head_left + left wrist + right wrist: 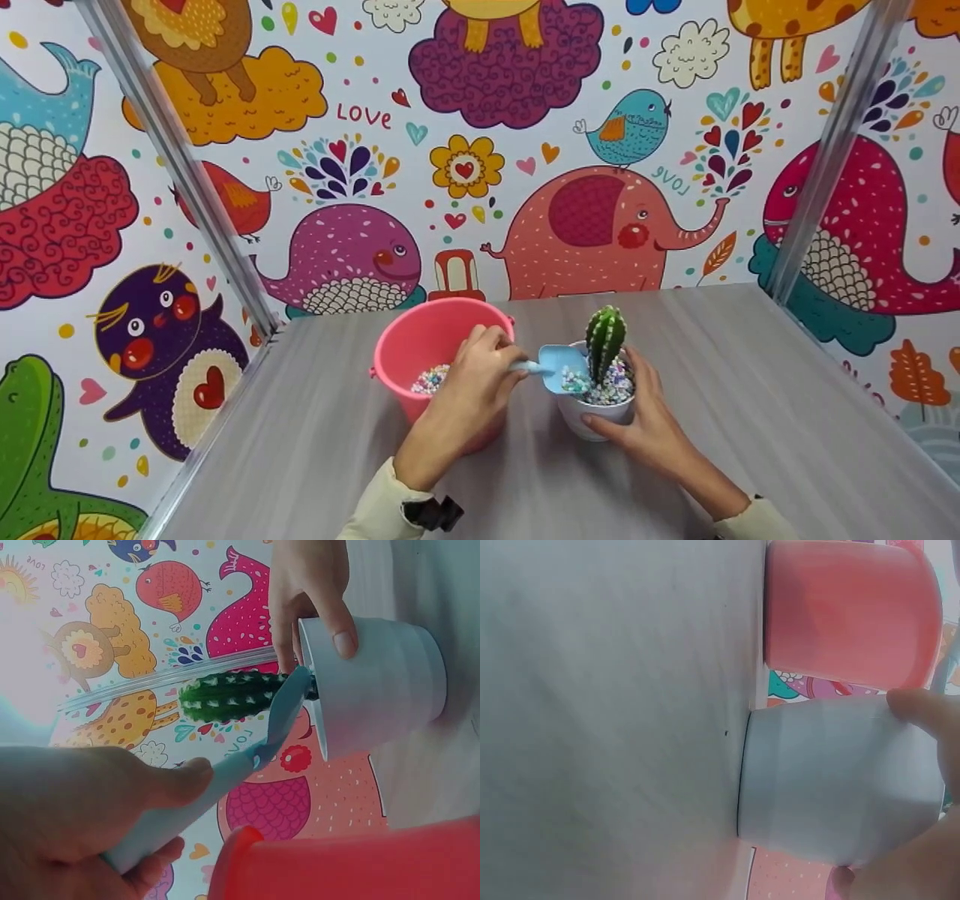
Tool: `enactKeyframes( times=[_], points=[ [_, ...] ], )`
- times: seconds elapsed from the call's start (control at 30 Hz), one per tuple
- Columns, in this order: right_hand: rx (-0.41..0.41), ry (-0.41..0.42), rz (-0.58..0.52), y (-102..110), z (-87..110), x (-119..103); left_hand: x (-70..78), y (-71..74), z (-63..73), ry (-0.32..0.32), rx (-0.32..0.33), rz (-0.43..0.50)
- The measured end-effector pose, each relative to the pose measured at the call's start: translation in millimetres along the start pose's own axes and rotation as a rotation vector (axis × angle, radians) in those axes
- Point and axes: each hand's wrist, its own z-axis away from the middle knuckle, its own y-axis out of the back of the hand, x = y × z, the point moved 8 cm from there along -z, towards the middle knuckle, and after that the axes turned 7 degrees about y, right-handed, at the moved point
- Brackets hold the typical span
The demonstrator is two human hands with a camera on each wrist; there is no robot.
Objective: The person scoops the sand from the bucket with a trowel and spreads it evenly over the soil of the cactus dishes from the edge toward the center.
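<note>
My left hand (480, 379) grips the handle of a light blue toy shovel (564, 369), its thumb lying along the handle in the left wrist view. Small multicoloured pebbles lie in the scoop, which is at the rim of a white pot (596, 421). A green cactus (605, 341) stands upright in that pot among more pebbles (613, 386). My right hand (652, 427) holds the pot from its right side, thumb at the front and fingers behind. In the right wrist view the pot (832, 780) rests on the table.
A pink bucket (397, 352) stands left of the pot, partly behind my left forearm, with coloured pebbles (430, 379) at its bottom. The grey wood-grain table (300, 435) ends at walls printed with cartoon animals. Metal posts (825, 157) mark the wall corners.
</note>
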Motion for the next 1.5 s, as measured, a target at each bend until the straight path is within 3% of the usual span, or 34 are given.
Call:
enactKeyframes(
  times=[0.37, 0.73, 0.93, 1.33, 1.5],
  points=[
    [0.016, 0.022, 0.018, 0.1, -0.1, 1.3, -5.9, 2.9, -2.6, 0.0, 0.103, -0.116],
    [0.009, 0.001, 0.002, -0.9, -0.4, 1.4, 1.0, -3.8, -3.4, -0.059, 0.194, -0.341],
    [0.007, -0.009, -0.006, -0.5, -0.3, 2.2, 3.9, -5.3, -3.5, -0.088, 0.241, -0.414],
    [0.032, 0.033, 0.005, 1.7, 0.6, -0.3, 9.2, -22.5, -9.6, -0.143, 0.309, -0.568],
    [0.023, 0.022, 0.002, 1.4, 0.0, 0.4, 6.5, -27.0, -9.8, -0.155, 0.331, -0.573]
  ],
)
